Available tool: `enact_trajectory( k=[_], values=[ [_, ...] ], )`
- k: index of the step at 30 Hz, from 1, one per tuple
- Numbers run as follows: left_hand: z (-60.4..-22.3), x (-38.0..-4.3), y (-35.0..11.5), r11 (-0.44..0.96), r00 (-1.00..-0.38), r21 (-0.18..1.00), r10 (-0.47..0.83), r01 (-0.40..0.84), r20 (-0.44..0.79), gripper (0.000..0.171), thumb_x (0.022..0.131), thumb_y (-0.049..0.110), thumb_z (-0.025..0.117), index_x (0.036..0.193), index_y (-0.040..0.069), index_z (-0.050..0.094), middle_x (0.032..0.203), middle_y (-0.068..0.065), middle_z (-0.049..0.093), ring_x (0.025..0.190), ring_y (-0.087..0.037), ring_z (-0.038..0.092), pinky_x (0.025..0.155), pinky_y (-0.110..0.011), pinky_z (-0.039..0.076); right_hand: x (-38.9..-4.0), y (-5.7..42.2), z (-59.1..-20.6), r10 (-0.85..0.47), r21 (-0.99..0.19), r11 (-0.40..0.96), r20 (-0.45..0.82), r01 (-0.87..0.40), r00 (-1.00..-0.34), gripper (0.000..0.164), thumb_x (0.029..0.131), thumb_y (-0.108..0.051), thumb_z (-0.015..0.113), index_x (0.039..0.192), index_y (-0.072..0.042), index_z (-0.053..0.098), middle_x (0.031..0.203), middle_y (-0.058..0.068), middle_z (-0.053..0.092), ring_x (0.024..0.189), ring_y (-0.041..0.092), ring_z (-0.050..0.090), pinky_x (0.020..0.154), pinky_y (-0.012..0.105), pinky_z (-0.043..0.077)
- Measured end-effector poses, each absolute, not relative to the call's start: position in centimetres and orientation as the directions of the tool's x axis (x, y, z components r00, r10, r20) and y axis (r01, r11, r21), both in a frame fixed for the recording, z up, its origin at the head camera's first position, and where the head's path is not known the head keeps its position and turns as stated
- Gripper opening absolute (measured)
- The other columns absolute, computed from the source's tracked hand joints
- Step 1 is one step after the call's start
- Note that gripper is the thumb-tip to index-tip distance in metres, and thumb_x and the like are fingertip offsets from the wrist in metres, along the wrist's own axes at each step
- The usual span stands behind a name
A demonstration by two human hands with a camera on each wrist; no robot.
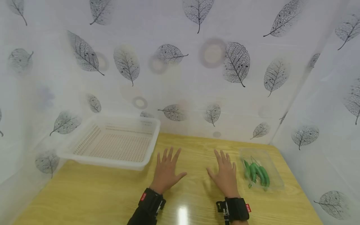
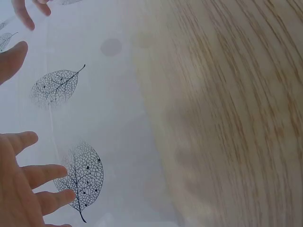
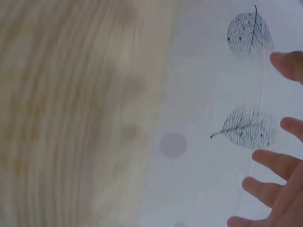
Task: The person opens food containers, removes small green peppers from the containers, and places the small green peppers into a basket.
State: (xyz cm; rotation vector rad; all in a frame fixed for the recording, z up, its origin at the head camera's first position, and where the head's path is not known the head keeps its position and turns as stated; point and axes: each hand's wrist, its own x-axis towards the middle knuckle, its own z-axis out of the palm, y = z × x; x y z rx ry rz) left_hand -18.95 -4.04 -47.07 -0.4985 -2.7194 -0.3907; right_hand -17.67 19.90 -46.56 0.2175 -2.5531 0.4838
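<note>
My left hand (image 1: 165, 173) is held over the middle of the wooden table with fingers spread and nothing in it. To its left stands a white plastic basket (image 1: 152, 140) with a slotted, perforated bottom. My right hand (image 1: 225, 176), also spread and holding nothing, is just left of a clear plastic tray (image 1: 277, 175). Several green peppers (image 1: 263, 175) lie together in that tray. In the left wrist view the left hand (image 2: 21, 184) shows straight, parted fingers against the curtain. The right wrist view likewise shows the right hand (image 3: 284, 189) with its fingers apart.
A pale curtain (image 1: 180, 90) printed with dark leaf skeletons hangs behind the table and along both sides. The yellow wood-grain table (image 1: 92, 190) runs back to its foot. Each wrist wears a black strap, the left one (image 1: 152, 201) at a dark sleeve.
</note>
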Motion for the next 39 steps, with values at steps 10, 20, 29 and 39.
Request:
enact_trajectory(
  k=[10,20,29,39],
  values=[
    [-46.2,-18.3,-3.7,0.875,-0.857,0.244,0.293,0.419,0.424,0.083,0.082,0.052,0.063,0.148,0.015,0.028,0.148,-0.018,0.038,0.137,-0.036,0.034,0.111,-0.059,0.024,-18.3,25.7,-46.1,0.165,-0.354,0.935,0.481,-0.019,-0.861,0.076,0.077,-0.020,0.076,0.141,-0.005,0.038,0.143,0.031,0.033,0.134,0.054,0.022,0.102,0.074,0.018],
    [-45.7,-17.5,-3.3,0.838,-0.819,0.250,0.335,0.485,0.466,0.081,0.079,0.044,0.070,0.145,0.013,0.033,0.143,-0.018,0.044,0.133,-0.037,0.040,0.109,-0.059,0.027,-17.9,28.0,-46.2,0.298,-0.334,0.927,0.389,0.168,-0.872,0.067,0.078,-0.016,0.073,0.134,0.003,0.043,0.138,0.033,0.037,0.131,0.056,0.025,0.099,0.075,0.021],
    [-45.2,-17.1,-3.3,0.812,-0.779,0.255,0.339,0.526,0.527,0.066,0.079,0.029,0.075,0.136,0.011,0.046,0.132,-0.013,0.053,0.123,-0.029,0.051,0.106,-0.053,0.037,-18.2,28.4,-46.6,0.208,-0.325,0.944,0.441,0.060,-0.873,0.054,0.078,-0.004,0.067,0.128,0.005,0.050,0.130,0.031,0.048,0.125,0.049,0.039,0.098,0.074,0.025],
    [-45.5,-17.2,-3.1,0.781,-0.765,0.260,0.384,0.568,0.517,0.056,0.080,0.024,0.074,0.131,0.014,0.052,0.128,-0.010,0.056,0.116,-0.026,0.055,0.098,-0.040,0.046,-19.2,26.6,-47.7,-0.059,-0.232,0.949,0.529,-0.212,-0.846,0.056,0.072,-0.006,0.076,0.123,0.002,0.057,0.125,0.023,0.058,0.119,0.043,0.051,0.095,0.070,0.034]
  ],
)
